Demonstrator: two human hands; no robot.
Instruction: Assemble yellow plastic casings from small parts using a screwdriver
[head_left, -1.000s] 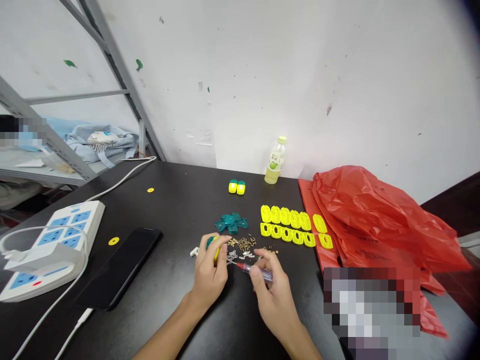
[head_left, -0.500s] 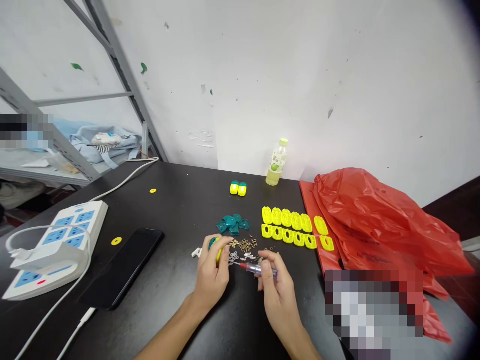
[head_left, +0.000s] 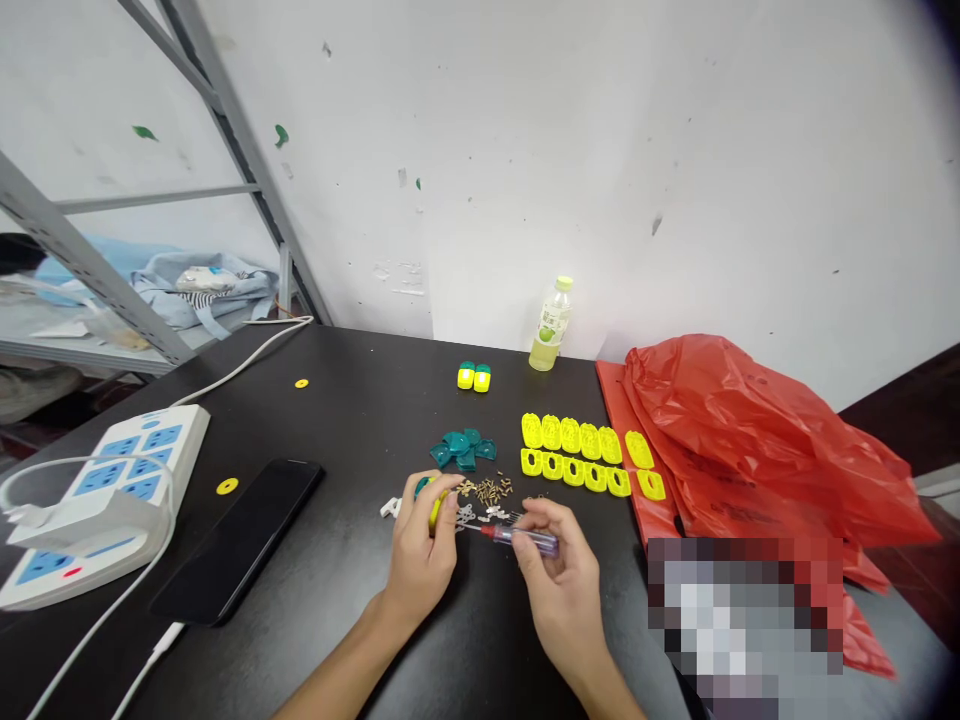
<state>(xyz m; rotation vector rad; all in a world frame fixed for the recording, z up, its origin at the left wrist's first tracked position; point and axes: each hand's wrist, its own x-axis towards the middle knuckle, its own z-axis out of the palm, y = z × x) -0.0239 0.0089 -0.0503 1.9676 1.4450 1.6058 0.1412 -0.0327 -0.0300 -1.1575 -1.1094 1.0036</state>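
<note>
My left hand [head_left: 424,545] is closed around a small yellow-and-green plastic case [head_left: 436,512], mostly hidden by my fingers. In my right hand [head_left: 559,570] is a screwdriver [head_left: 526,541] with a clear handle and red collar, lying level between thumb and fingers. Its shaft points left, and the tip reaches the case; the exact contact point is hidden. Just beyond my hands lie a pile of brass-coloured small parts [head_left: 491,491], some grey metal pieces [head_left: 466,514] and dark green plastic covers [head_left: 463,449]. A white part [head_left: 390,507] sits beside my left hand.
Yellow shell halves [head_left: 570,436] stand in two rows at the right, by red plastic bags [head_left: 750,430]. Two yellow-green cases [head_left: 474,378] and a drink bottle [head_left: 551,325] are at the back. A phone [head_left: 240,540] and power strip [head_left: 172,440] lie left.
My right thumb and fingers have shifted around the screwdriver handle, with the hand opening slightly more around it. My left hand keeps its hold on the case. The whole view has shifted a little.
</note>
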